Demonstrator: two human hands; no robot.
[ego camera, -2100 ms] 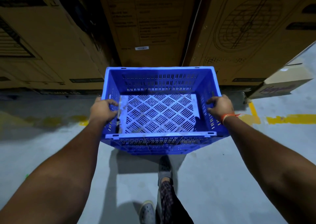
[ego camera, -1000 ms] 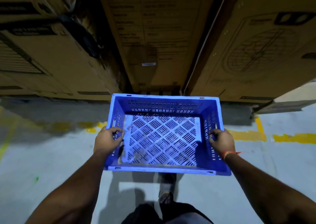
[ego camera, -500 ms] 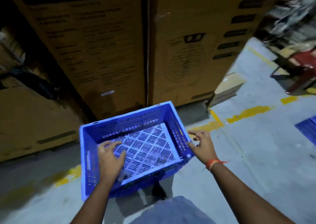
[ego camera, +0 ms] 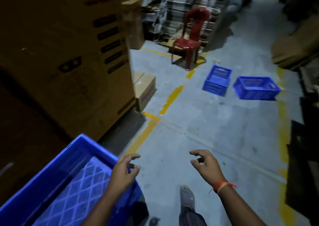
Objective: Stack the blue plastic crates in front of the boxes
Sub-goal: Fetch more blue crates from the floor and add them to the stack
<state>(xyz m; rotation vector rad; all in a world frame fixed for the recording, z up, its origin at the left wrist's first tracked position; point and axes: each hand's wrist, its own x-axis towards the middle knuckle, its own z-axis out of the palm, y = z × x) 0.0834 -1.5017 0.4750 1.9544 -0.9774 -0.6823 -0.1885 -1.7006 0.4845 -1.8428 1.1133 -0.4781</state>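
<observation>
Head view shows me a dim storeroom with a grey concrete floor (ego camera: 215,125) crossed by worn yellow painted lines (ego camera: 170,98). Tall brown cardboard boxes (ego camera: 69,58) with dark printed labels fill the left side, and a small low cardboard carton (ego camera: 145,87) sits against their far corner. Stacks of goods, too dark and blurred to name, line the back and the right edge.

At lower left I see the nearest blue perforated plastic crate (ego camera: 65,182), standing on the floor just in front of the tall boxes, its lattice bottom bare. Two more blue plastic crates lie well apart from it across the aisle: the right crate (ego camera: 257,88) and the left crate (ego camera: 217,80), close to each other. Behind them stands a red plastic chair (ego camera: 189,39).

My left hand (ego camera: 123,172) hovers over the near crate's right rim with fingers loosely curled, gripping nothing. My right hand (ego camera: 206,165), an orange thread at its wrist, hangs over bare floor, fingers likewise relaxed and free. A grey clog (ego camera: 187,197) shows below.
</observation>
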